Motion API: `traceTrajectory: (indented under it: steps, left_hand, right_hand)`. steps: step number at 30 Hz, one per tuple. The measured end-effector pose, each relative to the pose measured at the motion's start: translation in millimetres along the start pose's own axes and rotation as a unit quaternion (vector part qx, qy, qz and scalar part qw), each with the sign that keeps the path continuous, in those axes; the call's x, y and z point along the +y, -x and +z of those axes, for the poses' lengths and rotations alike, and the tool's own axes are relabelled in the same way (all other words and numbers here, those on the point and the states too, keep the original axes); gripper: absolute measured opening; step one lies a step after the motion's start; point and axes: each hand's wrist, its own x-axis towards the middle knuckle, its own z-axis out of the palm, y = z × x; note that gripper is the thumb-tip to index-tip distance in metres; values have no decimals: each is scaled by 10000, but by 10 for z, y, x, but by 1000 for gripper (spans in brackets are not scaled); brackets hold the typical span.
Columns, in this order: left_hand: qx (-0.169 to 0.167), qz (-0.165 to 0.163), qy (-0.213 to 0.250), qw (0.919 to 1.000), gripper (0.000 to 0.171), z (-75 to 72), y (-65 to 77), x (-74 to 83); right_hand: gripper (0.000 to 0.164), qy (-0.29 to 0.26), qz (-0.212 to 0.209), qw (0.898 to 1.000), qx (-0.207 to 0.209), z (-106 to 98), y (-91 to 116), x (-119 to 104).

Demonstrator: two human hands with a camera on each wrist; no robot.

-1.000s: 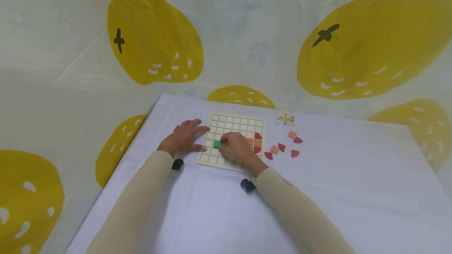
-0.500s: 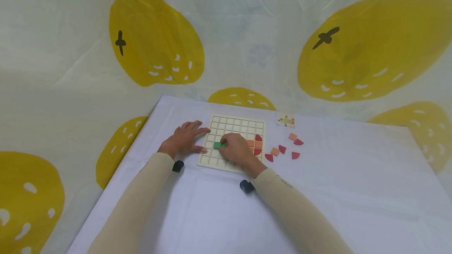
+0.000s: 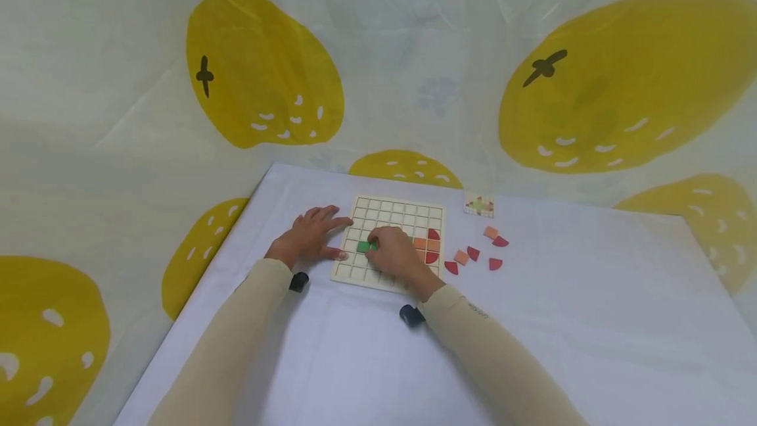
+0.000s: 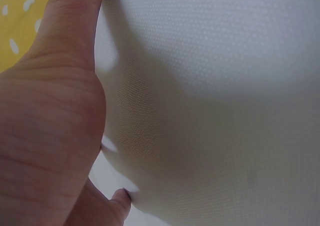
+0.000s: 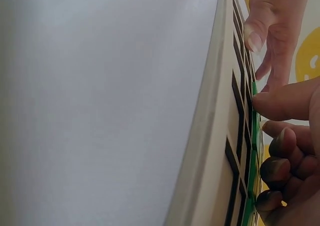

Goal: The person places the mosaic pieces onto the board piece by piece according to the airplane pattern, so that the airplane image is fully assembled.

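A cream board (image 3: 340,275) marked with a square grid lies on the white table. My left hand (image 3: 309,235) is spread along its left edge, with the thumb and fingertips touching the rim. Over the middle row, my right hand (image 3: 395,254) pinches a small green square tile (image 5: 255,128) between thumb and forefinger, down at the board's surface. Another green tile (image 3: 362,247) sits just left of it. More green shows partly behind the right hand. At the row's right end are orange tiles (image 3: 419,243) and red quarter-circle tiles (image 3: 434,234).
Loose red quarter-circle tiles (image 3: 495,263) and orange square tiles (image 3: 461,257) lie right of the board. A small pattern card (image 3: 479,205) rests behind them. A white curtain with yellow fruit prints (image 3: 266,71) stands behind the table (image 3: 568,321).
The head view has tilted slightly, so everything sits a little lower in it. Both hands hold nearly the same places on the board.
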Motion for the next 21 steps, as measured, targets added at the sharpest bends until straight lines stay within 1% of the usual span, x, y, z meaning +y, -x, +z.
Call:
traceTrajectory:
  steps: [5,8,11,16,21]
  left_hand:
    - [-13,-46,-57,10000,86,-6,1,29]
    - [-50,-140,-91,9998,86,-16,0,45]
    - [-99,-207,-64,9997,87,-23,8,58]
    - [-14,-136,-33,9999,86,-25,23,67]
    - [2,-102,-51,9999,86,-27,26,67]
  right_hand:
    - [25,-287,-170,9993,183,-25,37,30]
    - [21,-478,-250,9980,319,-69,72,60]
    - [17,-656,-157,9971,360,-143,127,121]
    - [16,-903,79,9952,357,-356,258,329]
    - [19,-748,331,9963,252,-631,427,654]
